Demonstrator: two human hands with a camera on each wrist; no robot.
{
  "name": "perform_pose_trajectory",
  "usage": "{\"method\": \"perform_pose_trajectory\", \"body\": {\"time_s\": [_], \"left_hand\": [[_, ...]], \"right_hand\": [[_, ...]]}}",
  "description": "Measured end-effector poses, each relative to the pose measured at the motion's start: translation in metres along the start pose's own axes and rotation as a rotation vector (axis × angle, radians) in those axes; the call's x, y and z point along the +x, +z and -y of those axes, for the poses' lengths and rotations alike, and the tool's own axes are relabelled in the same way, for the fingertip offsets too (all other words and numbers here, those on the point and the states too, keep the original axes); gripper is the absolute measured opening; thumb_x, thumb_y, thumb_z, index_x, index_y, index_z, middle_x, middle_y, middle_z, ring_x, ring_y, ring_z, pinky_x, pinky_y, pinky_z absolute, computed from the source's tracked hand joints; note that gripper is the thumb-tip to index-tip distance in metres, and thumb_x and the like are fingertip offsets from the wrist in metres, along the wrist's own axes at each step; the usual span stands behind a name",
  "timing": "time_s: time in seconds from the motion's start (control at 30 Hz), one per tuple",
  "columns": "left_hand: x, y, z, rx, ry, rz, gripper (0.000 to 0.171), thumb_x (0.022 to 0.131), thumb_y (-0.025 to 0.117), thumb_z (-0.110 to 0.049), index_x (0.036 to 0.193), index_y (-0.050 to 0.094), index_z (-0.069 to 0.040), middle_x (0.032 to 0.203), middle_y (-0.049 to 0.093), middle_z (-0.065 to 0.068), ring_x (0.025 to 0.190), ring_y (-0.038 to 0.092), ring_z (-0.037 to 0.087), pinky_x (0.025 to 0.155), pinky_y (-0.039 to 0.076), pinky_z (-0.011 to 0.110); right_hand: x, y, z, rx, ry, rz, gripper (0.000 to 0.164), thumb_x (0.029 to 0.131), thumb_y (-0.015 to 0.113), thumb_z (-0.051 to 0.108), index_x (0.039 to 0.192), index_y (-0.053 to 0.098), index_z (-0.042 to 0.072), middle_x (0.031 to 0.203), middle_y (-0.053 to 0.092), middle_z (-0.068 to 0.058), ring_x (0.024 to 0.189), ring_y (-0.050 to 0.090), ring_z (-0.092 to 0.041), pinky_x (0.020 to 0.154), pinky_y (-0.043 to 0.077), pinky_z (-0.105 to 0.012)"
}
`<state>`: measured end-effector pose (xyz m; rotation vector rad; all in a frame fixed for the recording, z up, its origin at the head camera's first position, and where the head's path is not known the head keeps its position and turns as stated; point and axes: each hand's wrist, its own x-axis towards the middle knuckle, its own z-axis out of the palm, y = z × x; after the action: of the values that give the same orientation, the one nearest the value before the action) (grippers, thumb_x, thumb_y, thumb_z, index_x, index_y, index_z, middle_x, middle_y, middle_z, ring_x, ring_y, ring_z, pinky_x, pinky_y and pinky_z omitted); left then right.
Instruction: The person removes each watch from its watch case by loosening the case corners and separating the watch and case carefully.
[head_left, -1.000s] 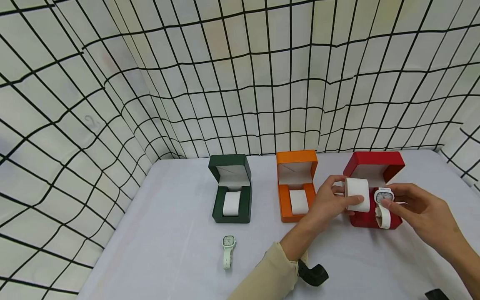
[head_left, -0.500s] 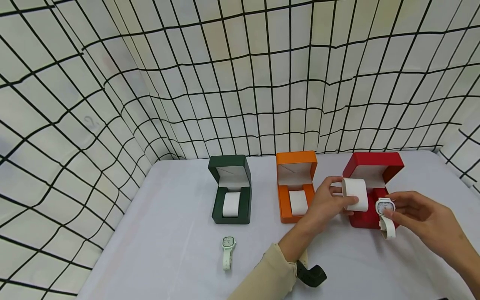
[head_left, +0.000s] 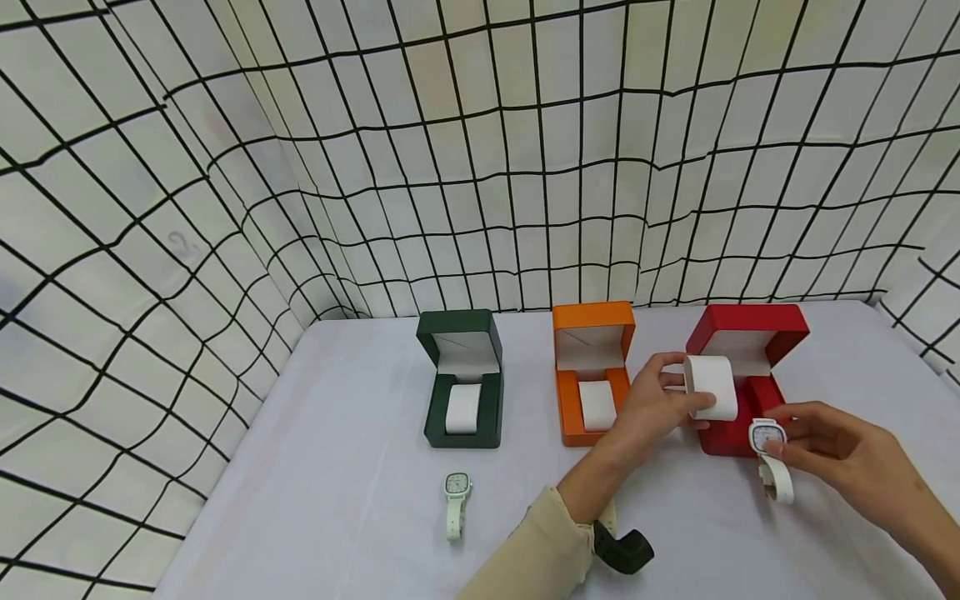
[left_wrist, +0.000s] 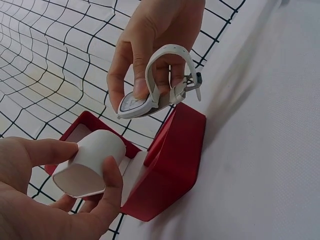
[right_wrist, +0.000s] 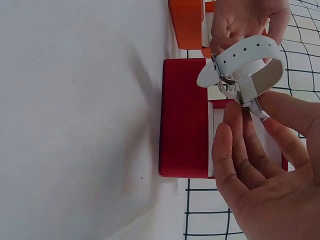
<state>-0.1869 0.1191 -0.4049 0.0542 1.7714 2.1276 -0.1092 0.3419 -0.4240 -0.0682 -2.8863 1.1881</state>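
My left hand grips a white watch cushion, thumb on one side and fingers on the other, above the open red watch box. In the left wrist view the cushion looks like a hollow sleeve. My right hand pinches a white wristwatch by its case, in front of the red box's right part. Its strap is buckled into a loop, as the right wrist view shows, and hangs below the case. Watch and cushion are apart from each other.
An orange watch box and a dark green one stand open to the left, each with a white cushion inside. A pale green watch lies on the white table. Black netting over white cloth encloses the back and left.
My right hand has drawn the white watch toward the table's front, away from the cushion. The left hand with the cushion has stayed nearly still.
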Motion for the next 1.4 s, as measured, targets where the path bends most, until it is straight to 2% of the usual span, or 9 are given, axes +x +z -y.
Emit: {"method": "perform_pose_trajectory", "body": {"time_s": [0.1,0.3,0.53,0.93,1.17,1.4], "left_hand": [[0.0,0.0,0.0,0.005,0.008,-0.002,0.047,0.089,0.075,0.004,0.126,0.062,-0.022,0.101,0.065,0.001,0.086,0.064,0.014,0.084,0.063,0.057],[-0.001,0.0,0.001,0.011,0.025,-0.005,0.048,0.089,0.075,0.004,0.127,0.062,-0.022,0.1,0.065,0.0,0.087,0.064,0.013,0.084,0.062,0.058],[0.0,0.002,0.003,0.02,0.02,-0.008,0.048,0.089,0.076,0.003,0.127,0.062,-0.022,0.1,0.065,-0.001,0.086,0.065,0.013,0.083,0.062,0.057],[-0.002,0.002,0.002,0.018,-0.019,-0.002,0.047,0.089,0.076,0.003,0.127,0.062,-0.022,0.103,0.066,-0.001,0.089,0.065,0.015,0.085,0.061,0.059],[-0.002,0.002,0.002,0.022,-0.02,0.032,0.047,0.089,0.077,0.0,0.128,0.062,-0.022,0.102,0.066,-0.003,0.093,0.063,0.014,0.086,0.061,0.059],[-0.003,0.004,0.003,0.027,-0.033,0.023,0.047,0.089,0.077,0.002,0.127,0.063,-0.022,0.102,0.065,-0.002,0.094,0.062,0.016,0.083,0.062,0.057]], "right_hand": [[-0.001,0.001,-0.002,-0.004,0.006,0.022,0.05,0.093,0.079,0.034,0.133,0.063,0.009,0.104,0.074,-0.001,0.078,0.067,0.003,0.067,0.056,-0.013],[-0.004,0.002,-0.008,-0.004,-0.005,0.065,0.048,0.093,0.079,0.031,0.133,0.065,0.01,0.1,0.074,0.01,0.08,0.069,0.0,0.069,0.057,-0.016],[-0.007,0.004,-0.013,-0.017,0.017,0.141,0.051,0.093,0.079,0.03,0.136,0.063,0.008,0.108,0.075,-0.006,0.083,0.069,-0.001,0.071,0.058,-0.018],[-0.011,0.009,-0.017,0.018,0.072,0.252,0.052,0.093,0.078,0.03,0.136,0.062,0.006,0.104,0.075,-0.004,0.081,0.068,-0.006,0.066,0.057,-0.024],[-0.014,0.011,-0.017,0.006,0.027,0.263,0.045,0.095,0.077,0.025,0.131,0.063,0.003,0.104,0.075,-0.005,0.078,0.066,-0.003,0.063,0.055,-0.024],[-0.014,0.011,-0.018,-0.019,0.026,0.264,0.045,0.094,0.077,0.025,0.131,0.063,0.002,0.106,0.074,-0.007,0.078,0.064,-0.001,0.064,0.054,-0.024]]}}
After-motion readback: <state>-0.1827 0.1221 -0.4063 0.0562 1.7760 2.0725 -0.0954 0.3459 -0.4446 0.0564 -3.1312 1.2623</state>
